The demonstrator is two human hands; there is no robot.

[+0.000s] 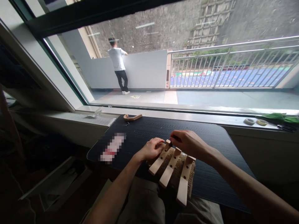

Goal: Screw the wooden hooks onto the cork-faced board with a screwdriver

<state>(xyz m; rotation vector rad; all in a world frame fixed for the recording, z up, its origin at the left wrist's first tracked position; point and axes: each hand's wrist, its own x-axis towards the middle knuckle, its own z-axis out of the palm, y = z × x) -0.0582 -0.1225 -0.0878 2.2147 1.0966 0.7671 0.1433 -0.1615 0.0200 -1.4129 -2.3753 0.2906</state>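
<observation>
A brown woven-textured panel [178, 164] lies at the near edge of the dark table, over my lap. Three pale wooden bars with dark round holes run across it: a left bar [160, 161], a middle bar [170, 169] and a right bar [184, 180]. My left hand [151, 148] is closed around the panel's far left edge, beside the left bar. My right hand [183, 140] is closed at the far end of that same bar, fingers pinched. What it holds is hidden; something small and dark shows under the fingertips.
On the dark table [201, 129] lie a curved wooden piece [133, 118], small metal bits [127, 124] and a blurred pink packet [113, 148]. Tape rolls [249, 121] and a green bundle [279, 118] sit on the sill. A person [118, 59] stands outside the window.
</observation>
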